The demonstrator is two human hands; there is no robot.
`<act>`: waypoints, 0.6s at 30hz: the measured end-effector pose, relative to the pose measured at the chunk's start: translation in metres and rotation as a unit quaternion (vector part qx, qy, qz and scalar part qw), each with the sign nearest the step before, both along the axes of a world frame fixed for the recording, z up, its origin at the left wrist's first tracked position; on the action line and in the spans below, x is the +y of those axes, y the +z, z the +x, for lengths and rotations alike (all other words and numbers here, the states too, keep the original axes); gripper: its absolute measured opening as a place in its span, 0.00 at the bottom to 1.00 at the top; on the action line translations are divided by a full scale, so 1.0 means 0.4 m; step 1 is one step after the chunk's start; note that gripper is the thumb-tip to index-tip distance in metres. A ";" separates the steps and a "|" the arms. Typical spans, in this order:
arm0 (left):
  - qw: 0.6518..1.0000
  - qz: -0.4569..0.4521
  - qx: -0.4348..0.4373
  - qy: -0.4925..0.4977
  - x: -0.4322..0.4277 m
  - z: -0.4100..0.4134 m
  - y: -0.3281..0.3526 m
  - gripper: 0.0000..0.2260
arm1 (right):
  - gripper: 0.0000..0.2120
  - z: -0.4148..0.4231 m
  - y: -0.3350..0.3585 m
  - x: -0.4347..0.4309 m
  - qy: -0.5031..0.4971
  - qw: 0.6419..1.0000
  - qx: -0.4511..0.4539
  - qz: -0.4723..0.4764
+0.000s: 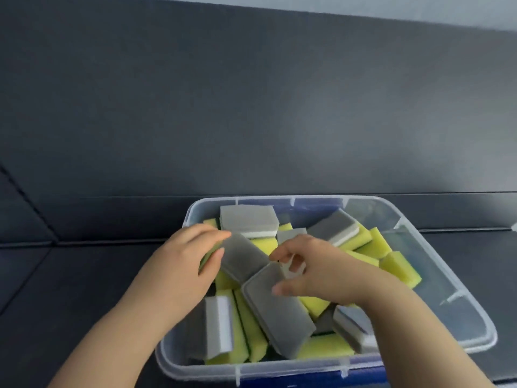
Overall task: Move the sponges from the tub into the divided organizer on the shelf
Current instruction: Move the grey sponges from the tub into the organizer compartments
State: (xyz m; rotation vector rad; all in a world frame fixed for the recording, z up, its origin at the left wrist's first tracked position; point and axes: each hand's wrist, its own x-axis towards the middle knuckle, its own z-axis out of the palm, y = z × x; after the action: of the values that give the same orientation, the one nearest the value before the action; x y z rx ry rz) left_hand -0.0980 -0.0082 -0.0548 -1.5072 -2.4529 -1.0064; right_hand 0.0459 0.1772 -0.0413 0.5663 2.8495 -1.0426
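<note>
A clear plastic tub (472, 326) sits in front of me, filled with several grey-and-white and yellow sponges. My left hand (181, 264) grips one end of a grey sponge (243, 257) near the tub's left side, thumb on top and fingers under it. My right hand (316, 270) reaches in from the right and its curled fingers pinch the end of another grey sponge (279, 309) lying diagonally in the middle. The divided organizer and the shelf are out of sight.
The tub rests on a dark seat (70, 289) with a dark backrest (251, 107) rising behind it. More sponges fill the tub's far end (249, 219) and right side (400, 264). A blue edge (307, 383) shows below the tub's near rim.
</note>
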 end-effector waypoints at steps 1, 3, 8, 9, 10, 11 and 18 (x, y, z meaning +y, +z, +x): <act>1.000 -0.003 -0.001 0.010 -0.001 0.010 0.003 0.13 | 0.24 0.007 0.007 -0.001 0.020 0.999 -0.025 -0.015; 1.000 -0.006 0.000 0.025 0.000 0.030 0.006 0.13 | 0.27 0.011 0.006 -0.021 0.049 0.996 -0.071 -0.025; 0.998 -0.039 0.017 0.045 0.014 0.074 0.008 0.13 | 0.34 0.009 -0.045 -0.066 0.024 0.996 -0.084 0.010; 0.998 -0.046 0.022 0.046 0.018 0.081 0.009 0.13 | 0.34 0.012 -0.050 -0.061 0.010 0.998 -0.069 0.000; 0.997 -0.052 0.025 0.046 0.021 0.087 0.010 0.13 | 0.34 0.017 -0.053 -0.050 -0.006 0.999 -0.051 -0.013; 0.997 -0.056 0.025 0.045 0.023 0.092 0.012 0.13 | 0.35 0.024 -0.052 -0.039 -0.022 0.999 -0.033 -0.021; 0.996 -0.067 -0.047 0.022 0.057 0.130 0.015 0.18 | 0.17 0.076 -0.034 0.020 -0.127 0.983 0.105 -0.077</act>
State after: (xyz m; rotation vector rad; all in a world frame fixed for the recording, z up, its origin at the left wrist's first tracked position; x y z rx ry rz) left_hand -0.0460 0.0148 -0.0488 -1.4685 -2.6558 -0.9431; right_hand 0.0762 0.1853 -0.0547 0.8732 2.8887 -1.4292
